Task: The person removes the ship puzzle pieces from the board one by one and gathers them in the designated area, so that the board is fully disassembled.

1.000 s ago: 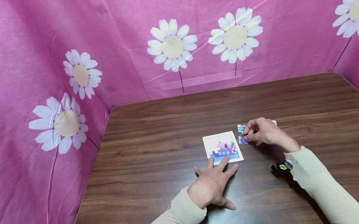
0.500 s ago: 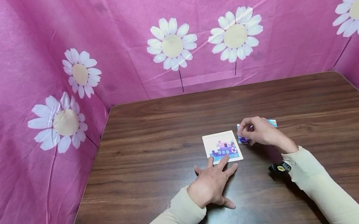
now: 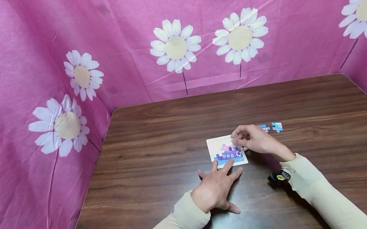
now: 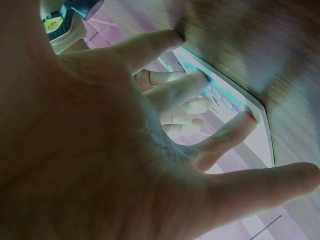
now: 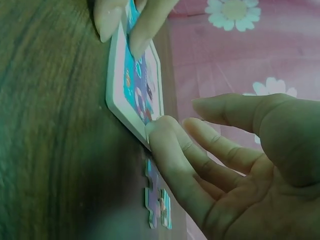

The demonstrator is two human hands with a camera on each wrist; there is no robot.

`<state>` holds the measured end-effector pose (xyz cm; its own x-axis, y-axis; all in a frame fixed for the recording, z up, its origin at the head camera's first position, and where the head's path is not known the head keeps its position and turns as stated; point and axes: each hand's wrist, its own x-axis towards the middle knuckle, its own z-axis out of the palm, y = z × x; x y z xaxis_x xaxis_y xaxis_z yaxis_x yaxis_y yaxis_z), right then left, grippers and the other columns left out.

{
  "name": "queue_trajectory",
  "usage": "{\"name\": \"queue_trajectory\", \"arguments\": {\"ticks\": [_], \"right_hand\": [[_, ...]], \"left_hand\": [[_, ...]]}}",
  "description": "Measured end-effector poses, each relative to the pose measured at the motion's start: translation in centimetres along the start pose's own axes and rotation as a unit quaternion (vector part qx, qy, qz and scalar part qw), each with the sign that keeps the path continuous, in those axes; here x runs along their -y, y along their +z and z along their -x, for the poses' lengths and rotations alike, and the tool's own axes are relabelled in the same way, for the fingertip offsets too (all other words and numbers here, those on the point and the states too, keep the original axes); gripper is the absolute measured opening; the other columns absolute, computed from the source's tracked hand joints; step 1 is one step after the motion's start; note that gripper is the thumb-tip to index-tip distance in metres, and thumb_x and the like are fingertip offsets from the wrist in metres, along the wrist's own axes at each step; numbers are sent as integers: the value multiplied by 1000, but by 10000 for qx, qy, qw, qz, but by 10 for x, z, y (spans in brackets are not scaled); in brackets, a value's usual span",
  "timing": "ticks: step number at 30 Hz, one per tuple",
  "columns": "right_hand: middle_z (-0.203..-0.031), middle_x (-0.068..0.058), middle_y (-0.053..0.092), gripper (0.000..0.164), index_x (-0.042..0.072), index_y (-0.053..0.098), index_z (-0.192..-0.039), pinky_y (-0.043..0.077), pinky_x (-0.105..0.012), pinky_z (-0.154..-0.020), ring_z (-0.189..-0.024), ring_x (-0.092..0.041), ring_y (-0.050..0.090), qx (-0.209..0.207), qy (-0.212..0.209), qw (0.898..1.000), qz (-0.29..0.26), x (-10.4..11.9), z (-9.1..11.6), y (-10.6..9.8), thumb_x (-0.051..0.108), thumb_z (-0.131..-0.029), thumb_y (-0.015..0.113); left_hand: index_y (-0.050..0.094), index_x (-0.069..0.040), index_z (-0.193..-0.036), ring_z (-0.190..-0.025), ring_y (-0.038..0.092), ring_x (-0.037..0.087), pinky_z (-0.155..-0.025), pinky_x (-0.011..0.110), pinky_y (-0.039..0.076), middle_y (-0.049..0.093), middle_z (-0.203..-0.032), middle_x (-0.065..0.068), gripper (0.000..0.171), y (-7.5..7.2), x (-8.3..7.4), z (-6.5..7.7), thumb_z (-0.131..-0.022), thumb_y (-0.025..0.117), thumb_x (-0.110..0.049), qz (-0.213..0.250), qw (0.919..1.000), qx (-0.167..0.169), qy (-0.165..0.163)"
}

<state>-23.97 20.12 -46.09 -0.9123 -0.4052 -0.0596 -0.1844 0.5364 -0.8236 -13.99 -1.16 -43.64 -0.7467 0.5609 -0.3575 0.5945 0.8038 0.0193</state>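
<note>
A jigsaw puzzle board with a pale rim lies on the table. Its lower part shows a purple and pink boat picture; the upper part is pale. My left hand is spread wide, its fingertips on the board's near edge. Over the board's right side is my right hand, one fingertip right at the rim and the thumb apart from it in the right wrist view; no piece shows between them. Loose jigsaw pieces lie right of the board. In the right wrist view, purple pieces lie below the right fingers.
The brown wooden table spreads around the board. A pink cloth with white daisies hangs behind and at both sides. A black device is strapped at the right wrist.
My right hand has moved left from the loose pieces to the board's right side, uncovering pieces farther right. The left hand has stayed in place on the board's near edge.
</note>
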Motion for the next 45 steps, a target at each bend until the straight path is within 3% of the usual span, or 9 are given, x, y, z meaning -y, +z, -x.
{"name": "queue_trajectory", "arguments": {"ticks": [10, 19, 27, 36, 45], "right_hand": [[-103, -20, 78, 19, -1, 70, -115, 55, -25, -62, -75, -18, 68, -113, -156, 9993, 318, 0, -1, 5, 10, -99, 68], [-98, -11, 77, 14, 3, 72, -111, 51, -26, -76, -88, -17, 66, -220, -383, 9961, 768, -1, -1, 10, 4, -98, 67], [-91, -9, 73, 16, -1, 73, -110, 48, -22, -73, -81, -13, 61, -257, -673, 9938, 848, 1, -2, 15, -2, -96, 64], [-96, -10, 73, 21, 3, 76, -115, 48, -27, -72, -80, -13, 61, -221, -577, 9918, 1119, 4, 0, 21, 3, -96, 67], [-97, -12, 74, 18, 5, 77, -111, 50, -30, -71, -81, -17, 65, -334, -703, 9898, 1192, 2, -3, 26, 3, -93, 72]], "left_hand": [[33, -42, -162, -154, 35, 37, -99, 71, 52, 22, -174, -10, 116, -2, 0, 0, -64, 87, -72, -45, 10000, -31, -1], [34, -41, -162, -154, 35, 37, -100, 71, 51, 22, -174, -10, 115, -1, 0, 1, -65, 88, -71, -1, 10000, -15, 27], [34, -42, -162, -154, 35, 36, -99, 71, 52, 21, -174, -10, 115, 0, 0, -1, -65, 87, -72, -33, 10000, -23, 12], [34, -43, -162, -155, 33, 36, -99, 71, 52, 22, -174, -11, 114, 2, 0, -2, -65, 87, -72, -7, 10000, 21, -9], [34, -42, -162, -155, 34, 37, -99, 71, 52, 22, -174, -10, 114, 2, 0, -2, -65, 87, -72, -36, 10000, -9, 16]]}}
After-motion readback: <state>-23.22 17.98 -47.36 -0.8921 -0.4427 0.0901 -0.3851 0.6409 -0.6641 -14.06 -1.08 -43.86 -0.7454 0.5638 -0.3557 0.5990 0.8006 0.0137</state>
